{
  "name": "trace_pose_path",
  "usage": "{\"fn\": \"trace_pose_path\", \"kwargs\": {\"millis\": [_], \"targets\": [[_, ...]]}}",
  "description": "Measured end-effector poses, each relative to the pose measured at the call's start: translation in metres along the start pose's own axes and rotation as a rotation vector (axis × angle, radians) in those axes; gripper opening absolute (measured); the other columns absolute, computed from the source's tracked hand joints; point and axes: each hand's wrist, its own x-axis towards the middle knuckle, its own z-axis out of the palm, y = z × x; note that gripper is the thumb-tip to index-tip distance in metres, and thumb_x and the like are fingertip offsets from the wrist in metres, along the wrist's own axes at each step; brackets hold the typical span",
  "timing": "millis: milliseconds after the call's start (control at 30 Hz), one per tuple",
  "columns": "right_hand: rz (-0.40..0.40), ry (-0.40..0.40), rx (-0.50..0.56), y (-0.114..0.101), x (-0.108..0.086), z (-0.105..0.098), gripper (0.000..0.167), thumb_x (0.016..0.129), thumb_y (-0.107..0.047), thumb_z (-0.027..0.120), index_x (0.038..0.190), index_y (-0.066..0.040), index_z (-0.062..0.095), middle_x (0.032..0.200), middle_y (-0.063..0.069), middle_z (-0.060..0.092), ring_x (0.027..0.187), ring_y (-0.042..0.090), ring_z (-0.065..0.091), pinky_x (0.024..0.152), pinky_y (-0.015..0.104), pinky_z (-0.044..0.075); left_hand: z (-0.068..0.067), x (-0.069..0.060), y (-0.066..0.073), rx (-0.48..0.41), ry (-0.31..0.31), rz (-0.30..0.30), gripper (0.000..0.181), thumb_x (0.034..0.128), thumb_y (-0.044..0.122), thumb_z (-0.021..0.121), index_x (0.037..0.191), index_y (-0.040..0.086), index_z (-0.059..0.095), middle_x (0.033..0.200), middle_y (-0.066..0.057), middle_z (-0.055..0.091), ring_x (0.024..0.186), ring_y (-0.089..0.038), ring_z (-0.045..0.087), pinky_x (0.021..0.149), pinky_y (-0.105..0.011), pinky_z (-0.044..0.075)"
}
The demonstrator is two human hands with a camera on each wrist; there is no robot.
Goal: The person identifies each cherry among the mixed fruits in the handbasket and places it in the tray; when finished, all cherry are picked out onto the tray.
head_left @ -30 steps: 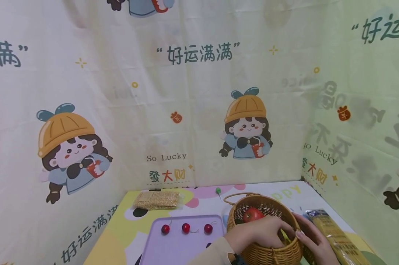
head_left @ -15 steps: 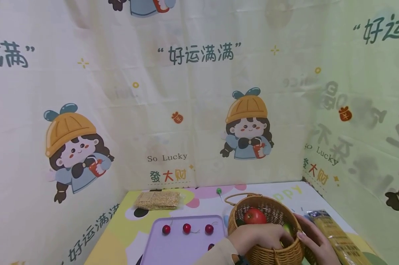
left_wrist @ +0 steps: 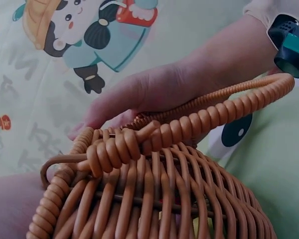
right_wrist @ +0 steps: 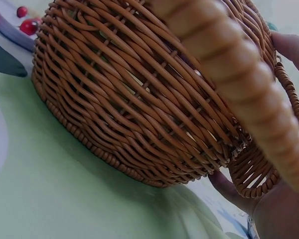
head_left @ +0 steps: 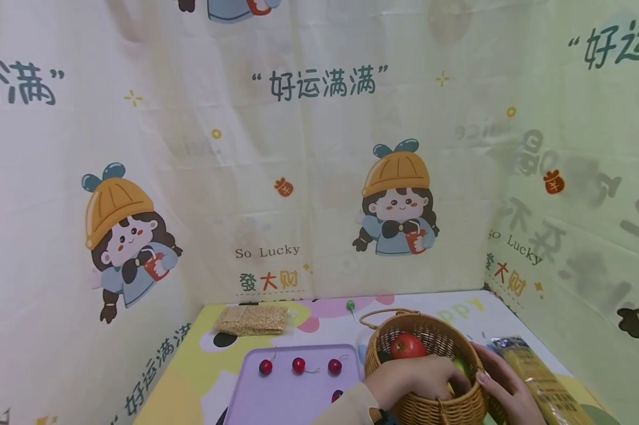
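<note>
A brown wicker basket [head_left: 440, 411] tilts toward me at the right of the table in the head view. My left hand [head_left: 422, 379] reaches inside it, its fingertips hidden below the rim. Just behind that hand a red apple [head_left: 407, 346] shows, and a green fruit [head_left: 461, 366] peeks out beside the fingers. My right hand [head_left: 507, 386] grips the basket's right side, thumb over the rim. In the left wrist view, the same right hand [left_wrist: 144, 94] sits behind the basket's looped handle [left_wrist: 204, 117]. The right wrist view is filled mostly by the woven wall [right_wrist: 134, 94].
Left of the basket lies a purple tray [head_left: 292, 392] with several cherries [head_left: 298, 365] on it. A bag of grains [head_left: 252, 320] and a green lollipop [head_left: 350, 306] lie farther back. To the right is a long yellow packet [head_left: 542, 378]. Printed curtains enclose the table.
My left hand has sunk slightly deeper into the basket, and more of the apple shows. A yellow thing seen by its fingers earlier is now mostly hidden. My right hand keeps its grip.
</note>
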Motion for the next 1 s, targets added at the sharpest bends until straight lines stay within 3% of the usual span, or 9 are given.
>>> {"fn": "trace_pose_path", "kwargs": {"millis": [100, 200, 367, 500, 633, 733, 867, 1000], "targets": [[0.013, 0.011, 0.003, 0.000, -0.001, 0.000, 0.057, 0.118, -0.019, 0.054, 0.172, -0.012, 0.039, 0.131, -0.044, 0.058, 0.116, -0.021, 0.057, 0.086, 0.021, 0.060, -0.001, -0.002, 0.000, 0.007, 0.062, 0.026, 0.037, 0.0985, 0.014, 0.080, 0.135, 0.024, 0.080, 0.115, 0.021, 0.078, 0.100, 0.014, 0.063, 0.087, 0.000, 0.045], [0.007, 0.020, 0.015, 0.001, -0.002, 0.000, 0.054, 0.117, -0.016, 0.055, 0.170, -0.013, 0.043, 0.130, -0.043, 0.060, 0.115, -0.020, 0.058, 0.085, 0.021, 0.060, 0.000, -0.004, -0.001, -0.040, 0.110, 0.027, 0.035, 0.0988, 0.014, 0.081, 0.133, 0.023, 0.081, 0.113, 0.021, 0.079, 0.097, 0.013, 0.065, 0.085, -0.001, 0.048], [0.027, 0.019, 0.004, 0.000, -0.001, 0.001, 0.055, 0.117, -0.019, 0.055, 0.170, -0.014, 0.041, 0.130, -0.042, 0.060, 0.116, -0.018, 0.059, 0.086, 0.024, 0.062, 0.000, -0.009, 0.000, -0.195, 0.184, -0.020, 0.030, 0.0995, 0.013, 0.082, 0.128, 0.024, 0.083, 0.105, 0.020, 0.080, 0.085, 0.013, 0.067, 0.079, -0.005, 0.053], [0.066, 0.008, 0.006, 0.000, 0.000, 0.000, 0.057, 0.117, -0.025, 0.056, 0.171, -0.017, 0.040, 0.129, -0.043, 0.059, 0.115, -0.018, 0.059, 0.087, 0.027, 0.063, -0.002, -0.017, 0.004, -0.333, 0.298, -0.043, 0.023, 0.0979, 0.012, 0.084, 0.117, 0.026, 0.085, 0.096, 0.022, 0.078, 0.082, 0.011, 0.069, 0.076, -0.011, 0.056], [0.038, -0.007, 0.013, 0.000, 0.000, 0.000, 0.058, 0.118, -0.022, 0.054, 0.172, -0.013, 0.037, 0.131, -0.041, 0.061, 0.116, -0.016, 0.061, 0.087, 0.025, 0.063, -0.006, -0.028, 0.004, -0.492, 0.439, -0.012, 0.020, 0.0960, 0.011, 0.086, 0.110, 0.024, 0.086, 0.096, 0.023, 0.077, 0.086, 0.009, 0.072, 0.078, -0.015, 0.060], [0.034, -0.022, 0.035, 0.000, 0.000, 0.000, 0.057, 0.119, -0.021, 0.052, 0.173, -0.014, 0.037, 0.132, -0.040, 0.062, 0.117, -0.014, 0.063, 0.088, 0.024, 0.063, -0.010, -0.037, 0.000, -0.559, 0.512, 0.025, 0.019, 0.0952, 0.010, 0.086, 0.110, 0.021, 0.086, 0.098, 0.022, 0.078, 0.086, 0.008, 0.074, 0.078, -0.017, 0.062], [0.078, -0.023, 0.047, 0.000, -0.001, -0.001, 0.058, 0.119, -0.026, 0.052, 0.174, -0.019, 0.035, 0.129, -0.041, 0.061, 0.115, -0.011, 0.065, 0.088, 0.029, 0.065, -0.012, -0.051, -0.005, -0.573, 0.565, 0.030, 0.021, 0.0942, 0.011, 0.087, 0.112, 0.022, 0.086, 0.101, 0.022, 0.079, 0.090, 0.007, 0.074, 0.079, -0.017, 0.061], [0.096, -0.015, 0.045, -0.001, -0.001, 0.001, 0.061, 0.119, -0.027, 0.053, 0.175, -0.018, 0.032, 0.128, -0.042, 0.059, 0.114, -0.010, 0.065, 0.089, 0.031, 0.066, -0.011, -0.066, -0.005, -0.645, 0.595, 0.053, 0.024, 0.0943, 0.012, 0.087, 0.116, 0.021, 0.086, 0.107, 0.021, 0.080, 0.096, 0.005, 0.074, 0.083, -0.017, 0.062]]}}
